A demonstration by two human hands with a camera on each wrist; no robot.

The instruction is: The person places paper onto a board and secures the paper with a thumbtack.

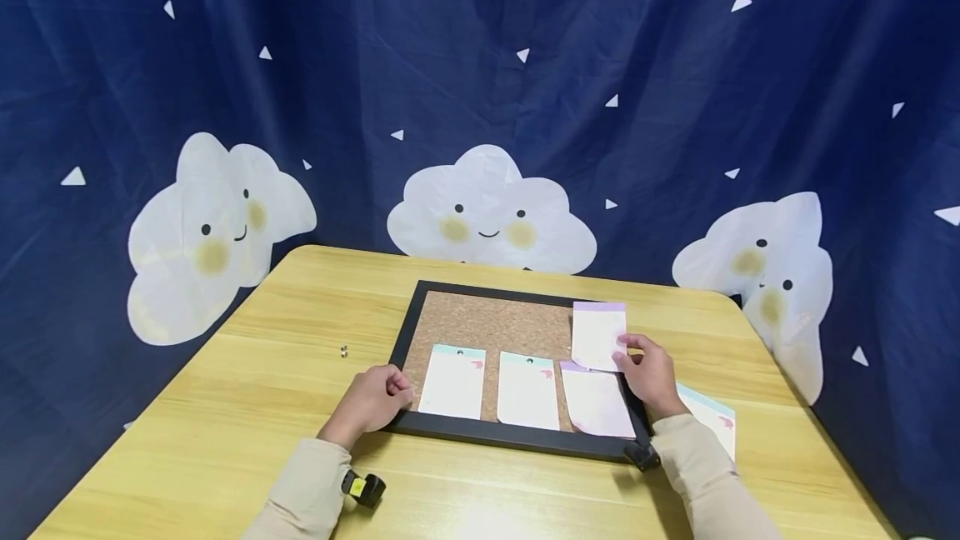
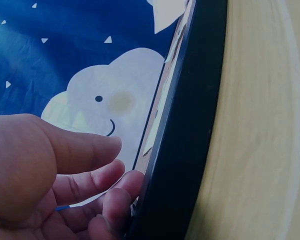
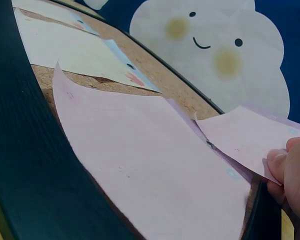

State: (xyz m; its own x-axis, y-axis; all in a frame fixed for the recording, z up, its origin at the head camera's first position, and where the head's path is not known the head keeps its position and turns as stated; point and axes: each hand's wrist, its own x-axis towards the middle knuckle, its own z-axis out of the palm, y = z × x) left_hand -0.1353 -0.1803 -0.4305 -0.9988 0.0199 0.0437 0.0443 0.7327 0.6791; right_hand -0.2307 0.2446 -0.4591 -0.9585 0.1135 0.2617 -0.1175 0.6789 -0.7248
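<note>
Between thumb and fingers my right hand [image 1: 649, 373] pinches the right edge of a purple-topped note sheet [image 1: 597, 335]. That sheet is over the upper right of a black-framed corkboard [image 1: 495, 315]. Below it another purple-topped sheet [image 3: 150, 150] lies on the cork, its lower left corner curling up; a small dark pin [image 3: 210, 144] shows at its top edge. Two teal-topped sheets, one at left [image 1: 453, 382] and one in the middle [image 1: 528, 390], are pinned at their tops. My left hand [image 1: 377, 397] rests at the board's left frame, fingers loosely curled, with nothing visibly held.
Small metallic pins [image 1: 344, 351] lie on the wooden table [image 1: 255, 407] left of the board. Another teal-topped sheet [image 1: 712, 422] is on the table at the right, partly behind the right forearm. A blue curtain [image 1: 465, 40] with clouds hangs behind the table.
</note>
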